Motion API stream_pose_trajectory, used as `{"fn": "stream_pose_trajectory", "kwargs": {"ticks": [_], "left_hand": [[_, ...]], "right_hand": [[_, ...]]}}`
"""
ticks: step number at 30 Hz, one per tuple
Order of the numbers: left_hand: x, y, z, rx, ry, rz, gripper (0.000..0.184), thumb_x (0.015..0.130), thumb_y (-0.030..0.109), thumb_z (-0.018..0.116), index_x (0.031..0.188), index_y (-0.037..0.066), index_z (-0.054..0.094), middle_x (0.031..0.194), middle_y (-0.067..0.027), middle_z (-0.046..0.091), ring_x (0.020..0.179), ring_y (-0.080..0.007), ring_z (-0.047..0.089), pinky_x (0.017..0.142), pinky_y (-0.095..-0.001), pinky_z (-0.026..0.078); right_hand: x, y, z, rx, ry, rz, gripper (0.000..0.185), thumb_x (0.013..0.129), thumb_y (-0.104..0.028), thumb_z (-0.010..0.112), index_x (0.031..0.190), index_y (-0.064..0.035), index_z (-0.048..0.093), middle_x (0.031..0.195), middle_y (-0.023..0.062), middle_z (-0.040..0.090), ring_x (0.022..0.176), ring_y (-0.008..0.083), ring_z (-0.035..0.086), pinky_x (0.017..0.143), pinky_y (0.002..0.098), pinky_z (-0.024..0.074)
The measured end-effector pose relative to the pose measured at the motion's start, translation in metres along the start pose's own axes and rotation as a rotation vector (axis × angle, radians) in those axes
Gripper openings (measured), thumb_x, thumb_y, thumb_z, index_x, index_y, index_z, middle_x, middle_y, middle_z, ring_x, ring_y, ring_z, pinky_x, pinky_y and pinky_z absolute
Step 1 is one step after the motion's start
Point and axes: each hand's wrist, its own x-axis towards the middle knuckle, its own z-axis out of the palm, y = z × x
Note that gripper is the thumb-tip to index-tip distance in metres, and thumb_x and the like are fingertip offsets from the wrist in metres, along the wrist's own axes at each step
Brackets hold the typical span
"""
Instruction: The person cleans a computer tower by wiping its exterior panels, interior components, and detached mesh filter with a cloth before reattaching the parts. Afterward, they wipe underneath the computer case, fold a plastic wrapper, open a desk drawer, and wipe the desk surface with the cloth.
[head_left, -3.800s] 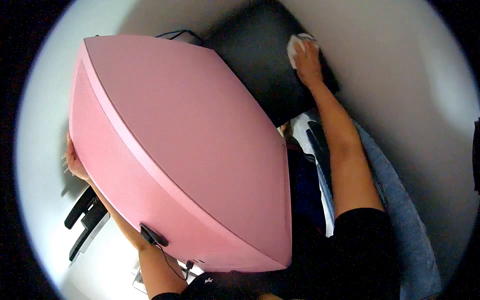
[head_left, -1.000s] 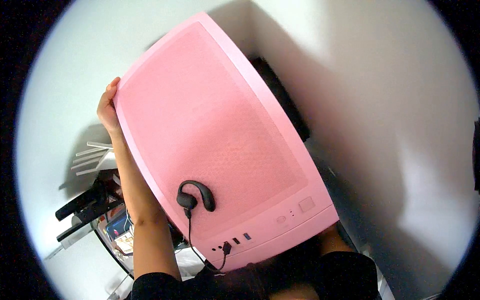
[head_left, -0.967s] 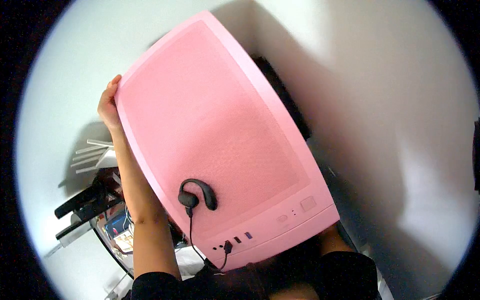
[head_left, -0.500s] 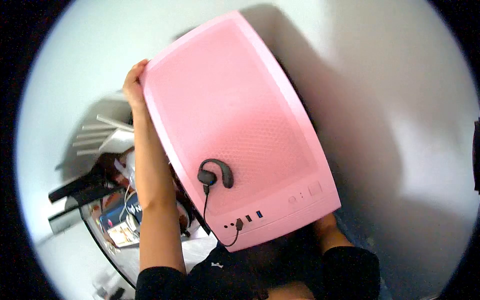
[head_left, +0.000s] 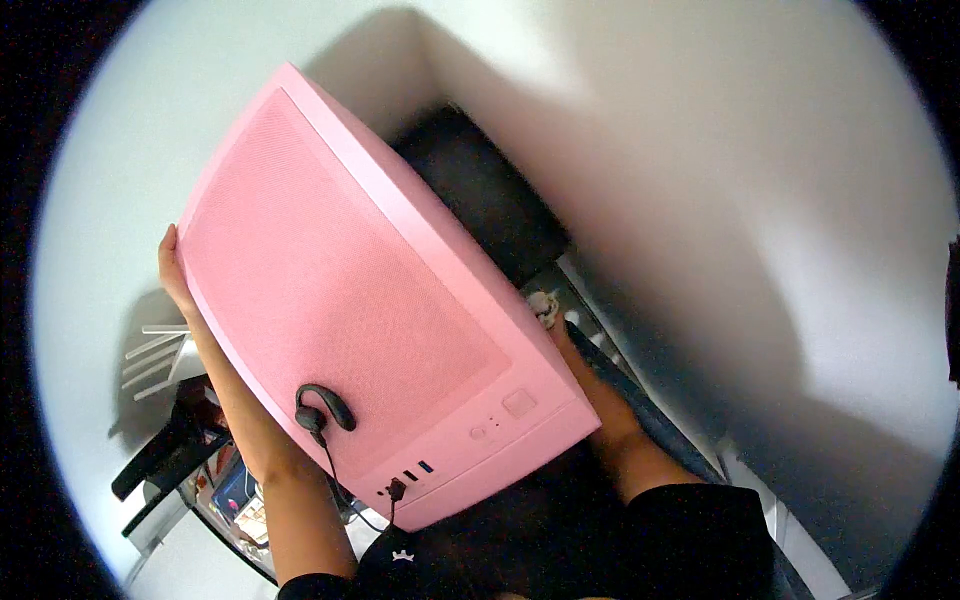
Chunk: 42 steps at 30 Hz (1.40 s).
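Observation:
A pink computer case (head_left: 340, 270) with a mesh front panel is tilted in front of me, its top leaning to the left. My left hand (head_left: 172, 262) is wrapped round its upper left edge. My right forearm (head_left: 610, 420) reaches along the right side of the case; the fingers are hidden behind it. A black ear-hook earphone (head_left: 325, 407) rests against the mesh, and its short cable plugs into a port (head_left: 397, 489) near the bottom of the front panel. Close to my right wrist is a small whitish, bunched item (head_left: 543, 307).
Behind the case, by the wall corner, is a black box-like object (head_left: 485, 195). At the left, a white slatted rack (head_left: 160, 360) and a long black object (head_left: 170, 455) stand beside a cluttered surface (head_left: 240, 500). Pale walls (head_left: 720, 200) rise close on the right.
The case has shifted left and turned, showing more of its right side. My left hand moved left and down with it. The black box-like object and more of my right forearm have come into view.

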Motion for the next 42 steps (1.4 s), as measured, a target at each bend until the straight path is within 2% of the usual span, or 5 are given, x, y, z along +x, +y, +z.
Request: {"fn": "stream_pose_trajectory", "kwargs": {"ticks": [10,19,30,33,42], "left_hand": [[0.007,0.031,0.017,-0.001,0.152,0.021,0.037,0.093,0.02,0.037,0.107,-0.01,0.052,0.09,-0.0182,0.061,0.075,-0.0194,0.063,0.06,-0.0251,0.054],[0.031,0.036,0.038,0.337,0.076,0.347,0.039,0.092,0.025,0.041,0.109,-0.008,0.054,0.092,-0.0203,0.062,0.076,-0.0233,0.064,0.059,-0.0291,0.054],[0.024,0.059,0.07,-0.139,-0.007,-0.061,0.038,0.091,0.021,0.035,0.099,-0.008,0.057,0.079,-0.0144,0.062,0.066,-0.0189,0.061,0.06,-0.0289,0.051],[0.018,0.067,0.079,0.264,0.138,0.09,0.039,0.09,0.021,0.036,0.103,-0.01,0.055,0.082,-0.0158,0.062,0.068,-0.02,0.062,0.062,-0.0288,0.052],[0.026,0.047,0.07,0.274,0.029,0.158,0.035,0.09,0.017,0.039,0.106,-0.01,0.054,0.09,-0.0181,0.062,0.08,-0.0212,0.062,0.066,-0.0275,0.052]], "right_hand": [[0.021,-0.011,0.021,0.032,-0.008,0.005,0.022,0.083,-0.023,0.05,0.098,-0.0066,0.052,0.091,0.0068,0.057,0.079,0.0215,0.057,0.064,0.0337,0.0478],[0.012,-0.033,0.009,0.031,0.011,-0.05,0.024,0.083,-0.022,0.05,0.101,-0.0062,0.051,0.094,0.0074,0.057,0.082,0.0222,0.057,0.067,0.0343,0.048],[-0.074,-0.029,-0.027,0.008,0.135,-0.06,0.026,0.083,-0.02,0.05,0.105,-0.0056,0.05,0.097,0.0082,0.056,0.085,0.0231,0.057,0.07,0.035,0.0483],[-0.101,-0.021,-0.037,0.016,0.162,-0.05,0.027,0.083,-0.019,0.05,0.107,-0.0055,0.049,0.098,0.0084,0.056,0.086,0.0233,0.057,0.07,0.0352,0.0484],[-0.16,-0.001,-0.063,-0.006,0.223,-0.021,0.029,0.084,-0.018,0.05,0.11,-0.005,0.048,0.101,0.009,0.056,0.089,0.024,0.057,0.073,0.0357,0.0486]]}}
